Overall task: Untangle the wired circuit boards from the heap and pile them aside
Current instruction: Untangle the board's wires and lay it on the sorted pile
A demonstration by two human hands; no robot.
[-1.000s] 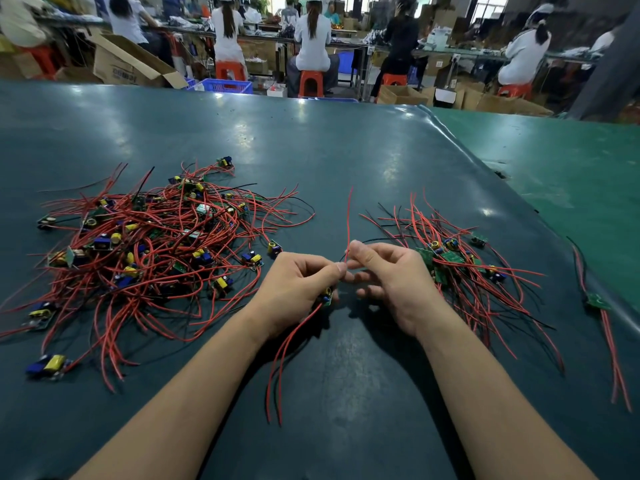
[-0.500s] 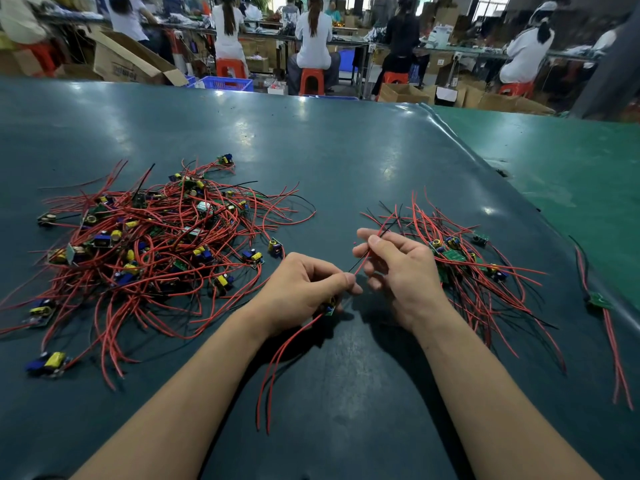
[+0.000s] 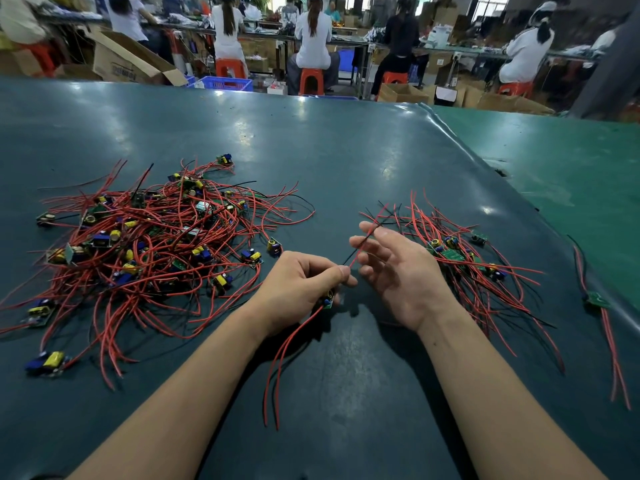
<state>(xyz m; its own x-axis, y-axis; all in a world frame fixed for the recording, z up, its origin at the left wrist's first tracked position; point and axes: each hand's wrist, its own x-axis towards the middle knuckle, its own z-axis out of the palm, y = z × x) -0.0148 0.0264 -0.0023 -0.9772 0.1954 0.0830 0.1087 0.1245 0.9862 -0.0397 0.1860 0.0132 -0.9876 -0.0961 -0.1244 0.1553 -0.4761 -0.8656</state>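
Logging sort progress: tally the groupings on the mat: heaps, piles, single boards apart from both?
Tangled heap: 1
Sorted pile: 1
Single boards: 2, held board in left hand, stray board at right edge
Total: 4

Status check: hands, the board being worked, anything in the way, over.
Left hand grips one wired board. Right hand open, its wires across the fingers. Tangled heap left, sorted pile right.

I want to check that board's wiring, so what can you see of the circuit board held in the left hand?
The circuit board is small and green with a blue part on it, mostly hidden under the left hand, which grips it just above the table. Two red wires hang from it toward the near edge. A red and a black wire run up from the grip, past the fingers of the open right hand.
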